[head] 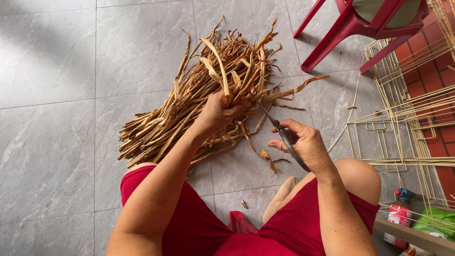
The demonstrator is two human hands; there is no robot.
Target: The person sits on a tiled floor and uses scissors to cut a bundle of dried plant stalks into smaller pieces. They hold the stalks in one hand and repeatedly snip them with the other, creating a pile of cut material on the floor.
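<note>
Red-shorted lap; our left hand [219, 111] grips dried leaves [189, 109], right hand [303, 144] closed on scissors [279, 132] w/ few trimmings [268, 159] on floor [52, 156]; most uncut.

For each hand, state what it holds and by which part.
Left hand grips a bunch of dried leaves near its upper ends. Right hand holds scissors by the handles.
</note>
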